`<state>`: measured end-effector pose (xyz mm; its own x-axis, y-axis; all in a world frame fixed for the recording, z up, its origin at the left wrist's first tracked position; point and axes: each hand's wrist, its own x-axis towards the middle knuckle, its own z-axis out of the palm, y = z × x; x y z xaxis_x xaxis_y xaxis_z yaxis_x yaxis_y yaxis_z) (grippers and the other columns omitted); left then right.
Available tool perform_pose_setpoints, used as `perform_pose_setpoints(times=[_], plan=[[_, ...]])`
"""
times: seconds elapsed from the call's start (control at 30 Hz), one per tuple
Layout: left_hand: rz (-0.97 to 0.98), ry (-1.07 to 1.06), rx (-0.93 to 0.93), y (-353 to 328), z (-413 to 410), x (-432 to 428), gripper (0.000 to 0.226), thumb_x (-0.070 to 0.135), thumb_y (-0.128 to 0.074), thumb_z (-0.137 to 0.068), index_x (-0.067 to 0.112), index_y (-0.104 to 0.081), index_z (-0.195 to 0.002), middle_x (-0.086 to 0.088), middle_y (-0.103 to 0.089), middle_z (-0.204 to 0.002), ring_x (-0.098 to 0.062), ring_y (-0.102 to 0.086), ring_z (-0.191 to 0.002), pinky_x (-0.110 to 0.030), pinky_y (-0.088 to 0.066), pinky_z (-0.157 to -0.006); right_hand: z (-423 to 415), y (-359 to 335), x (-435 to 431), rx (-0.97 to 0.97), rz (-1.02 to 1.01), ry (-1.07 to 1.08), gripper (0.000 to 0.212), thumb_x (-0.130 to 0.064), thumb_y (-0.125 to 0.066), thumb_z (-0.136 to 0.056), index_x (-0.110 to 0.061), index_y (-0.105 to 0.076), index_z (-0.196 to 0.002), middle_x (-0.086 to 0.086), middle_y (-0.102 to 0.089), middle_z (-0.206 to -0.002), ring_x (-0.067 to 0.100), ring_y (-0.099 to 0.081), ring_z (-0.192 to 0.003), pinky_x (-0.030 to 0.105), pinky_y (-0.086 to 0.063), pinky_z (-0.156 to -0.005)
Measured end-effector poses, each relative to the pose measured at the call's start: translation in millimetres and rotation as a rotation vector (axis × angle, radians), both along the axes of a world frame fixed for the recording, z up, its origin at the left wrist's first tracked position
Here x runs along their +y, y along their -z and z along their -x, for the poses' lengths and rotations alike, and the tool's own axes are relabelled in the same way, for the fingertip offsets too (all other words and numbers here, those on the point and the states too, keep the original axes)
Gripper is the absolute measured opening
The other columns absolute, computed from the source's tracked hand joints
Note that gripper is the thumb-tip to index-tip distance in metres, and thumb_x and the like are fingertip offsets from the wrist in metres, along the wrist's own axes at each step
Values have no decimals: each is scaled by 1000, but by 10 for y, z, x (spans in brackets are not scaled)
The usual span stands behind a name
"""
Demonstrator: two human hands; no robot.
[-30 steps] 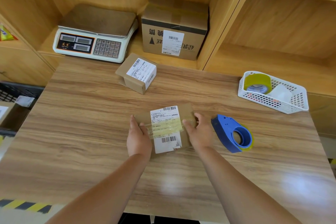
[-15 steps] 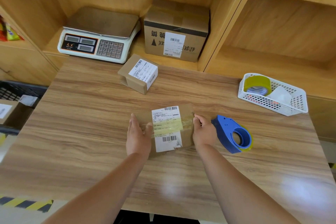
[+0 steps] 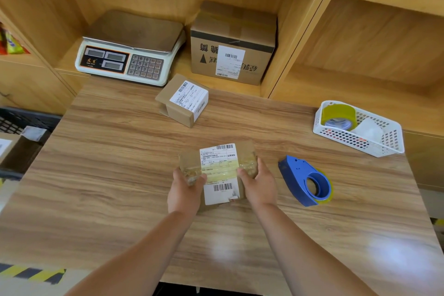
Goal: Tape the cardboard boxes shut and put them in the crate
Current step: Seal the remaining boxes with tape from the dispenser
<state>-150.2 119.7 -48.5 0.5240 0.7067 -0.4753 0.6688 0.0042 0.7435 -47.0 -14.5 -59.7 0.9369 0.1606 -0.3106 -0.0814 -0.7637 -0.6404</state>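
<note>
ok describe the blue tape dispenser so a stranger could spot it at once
Start at the wooden table and find the labelled box gripped by the left hand and right hand. Just to its right on the tabletop lies the tape dispenser: solid blue plastic, unlike the bare yellow tape roll in the white basket beyond.

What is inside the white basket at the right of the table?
The white basket holds a yellow tape roll and a whitish item beside it. Its wall and these two cover the bottom, so anything beneath cannot be seen.
</note>
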Motion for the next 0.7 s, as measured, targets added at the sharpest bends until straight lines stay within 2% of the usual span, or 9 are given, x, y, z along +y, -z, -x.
perform_pose_setpoints(times=[0.13,0.27,0.33,0.43,0.5,0.6,0.63,0.7], plan=[[-4,15,-16,25,6,14,34,37,-50,-95,11,-40,-116,-1,-56,-97,-27,-55,-89,-33,-42,-70,-42,11,-27,-18,-19,23,59,-42,-54,-92,-17,-41,-143,7,-60,-128,26,-53,-121,38,-43,-97],[-9,15,-36,45,5,15,26,36,-42,-99,13,-38,-109,-1,-56,-91,-27,-55,-84,-36,-46,-67,-67,-43,-40,0,-90,53,48,-31,-50,-97,-13,-43,-142,5,-51,-141,20,-45,-131,25,-34,-102],[-14,11,-46,39,11,15,22,33,-37,-100,12,-37,-104,-3,-55,-87,-27,-53,-80,-35,-41,-63,-69,-62,-43,19,-150,88,44,-28,-48,-99,-11,-46,-140,5,-51,-141,18,-44,-132,18,-30,-100],[30,-37,-89,30,30,14,20,31,-30,-102,13,-39,-102,-6,-55,-87,-22,-49,-72,-33,-36,-62,-71,-98,-53,54,-222,146,40,-24,-47,-100,-10,-50,-137,4,-52,-140,16,-45,-131,14,-27,-98],[64,-78,-130,21,46,17,25,31,-26,-103,15,-44,-109,-8,-58,-94,-15,-48,-71,-32,-36,-66,-79,-107,-60,80,-256,165,39,-23,-46,-100,-8,-50,-136,6,-52,-139,17,-45,-130,15,-28,-99],[134,-104,-161,46,90,51,37,32,-25,-103,16,-47,-128,-4,-58,-107,-16,-53,-85,-30,-38,-77,-58,-133,-70,110,-232,158,41,-28,-45,-100,-8,-53,-135,7,-56,-134,21,-48,-128,25,-34,-104],[159,-111,-160,66,104,76,40,34,-25,-103,16,-46,-133,-4,-58,-115,-20,-54,-98,-32,-40,-86,-47,-126,-81,115,-223,148,39,-30,-45,-100,-8,-58,-129,8,-62,-126,23,-53,-123,29,-40,-100],[209,-130,-139,86,127,119,45,37,-26,-102,17,-44,-138,-7,-55,-130,-26,-49,-119,-41,-38,-104,-4,-147,-91,122,-226,122,33,-36,-48,-97,-11,-66,-107,5,-70,-101,22,-62,-101,28,-47,-78]])
